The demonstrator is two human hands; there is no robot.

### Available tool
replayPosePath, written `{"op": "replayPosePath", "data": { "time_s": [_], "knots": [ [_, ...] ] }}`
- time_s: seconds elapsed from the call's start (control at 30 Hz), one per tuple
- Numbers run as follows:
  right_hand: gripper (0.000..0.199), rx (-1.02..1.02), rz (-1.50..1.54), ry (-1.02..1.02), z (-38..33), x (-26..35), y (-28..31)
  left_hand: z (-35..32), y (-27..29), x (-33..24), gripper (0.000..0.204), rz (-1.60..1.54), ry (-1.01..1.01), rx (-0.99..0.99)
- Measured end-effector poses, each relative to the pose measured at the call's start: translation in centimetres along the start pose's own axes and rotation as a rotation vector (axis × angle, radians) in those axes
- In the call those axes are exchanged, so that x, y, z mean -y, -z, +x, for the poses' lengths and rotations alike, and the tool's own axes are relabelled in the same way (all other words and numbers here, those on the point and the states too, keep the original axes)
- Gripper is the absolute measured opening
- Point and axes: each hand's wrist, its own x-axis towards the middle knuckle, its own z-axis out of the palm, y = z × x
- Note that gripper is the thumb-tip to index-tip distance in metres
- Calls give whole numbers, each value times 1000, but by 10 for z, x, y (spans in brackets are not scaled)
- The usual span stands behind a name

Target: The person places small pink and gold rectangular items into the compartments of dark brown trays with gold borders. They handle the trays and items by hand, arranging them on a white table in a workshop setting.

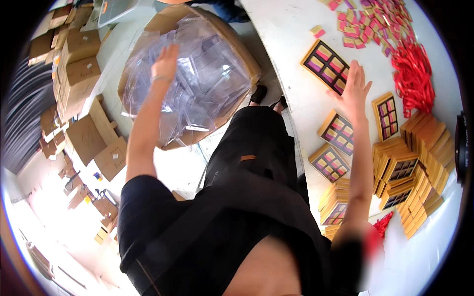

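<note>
My left hand is over a large cardboard box full of clear plastic covers, its fingers stretched out. Whether it touches a cover I cannot tell; nothing shows in its grasp. My right hand, fingers spread and thumb apart, is above the white table at the right edge of a compartment box. That box has a yellow rim, black dividers and pink, purple and tan pieces in its compartments. Below the hand, partly behind my right forearm, lie two similar filled boxes, an upper one and a lower one.
Loose pink, purple and tan pieces are heaped at the table's far end, beside red ribbons. Another filled box lies right of my forearm. Stacks of boxes stand nearer. Cardboard cartons line the left side.
</note>
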Motion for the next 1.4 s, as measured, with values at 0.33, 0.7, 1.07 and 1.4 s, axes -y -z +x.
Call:
{"op": "replayPosePath", "data": {
  "time_s": [0.33, 0.7, 1.07, 1.4],
  "knots": [
    [123, 129, 397, 65, -19, 124, 80, -38, 205, -197, 36, -498, -1048, -562],
    [126, 0, -18, -38, 7, -10, -13, 97, 65, -329, 46, -1813, 119, 258],
    [111, 40, -109, -28, 23, 5, -29, 94, 90, -356, 33, -1400, 181, 68],
    [107, -46, -276, 66, 18, 15, -45, 49, 92, -364, 28, -1527, 176, -24]
  ]
}}
